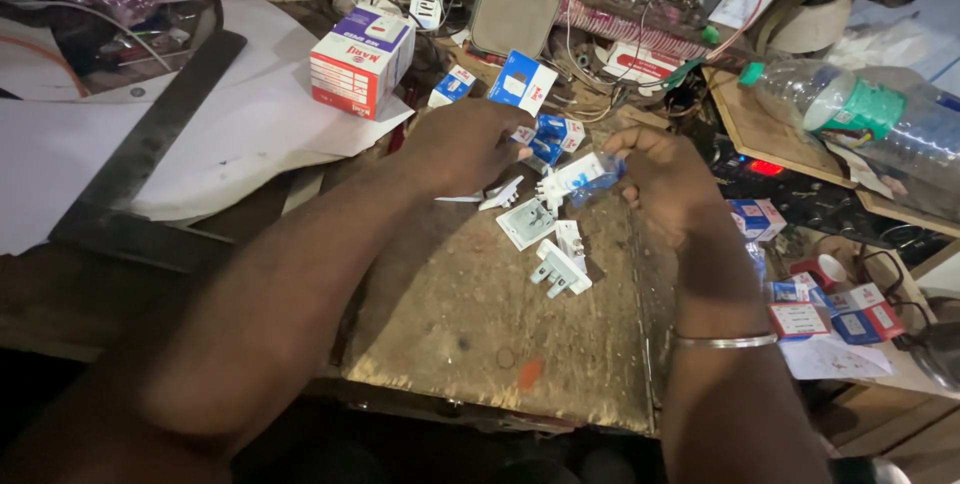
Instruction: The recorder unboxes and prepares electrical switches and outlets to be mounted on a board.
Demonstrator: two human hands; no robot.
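My right hand (665, 179) grips a white plug part in a clear plastic wrapper (580, 176) over a worn wooden board (500, 324). My left hand (465, 144) is curled, its fingertips at a small blue and white box (548, 134). Below the hands lie a square white socket plate (526, 223), a white three-pin plug (560, 271) and a thin white plastic piece (498, 194). A metal bangle (725, 341) circles my right wrist.
A red and white carton (360, 59) stands on white paper at the back left, beside a long dark steel ruler (150, 149). Small blue boxes (520, 82), a grey speaker (513, 6), tangled wires and a lying plastic bottle (860, 114) crowd the back and right.
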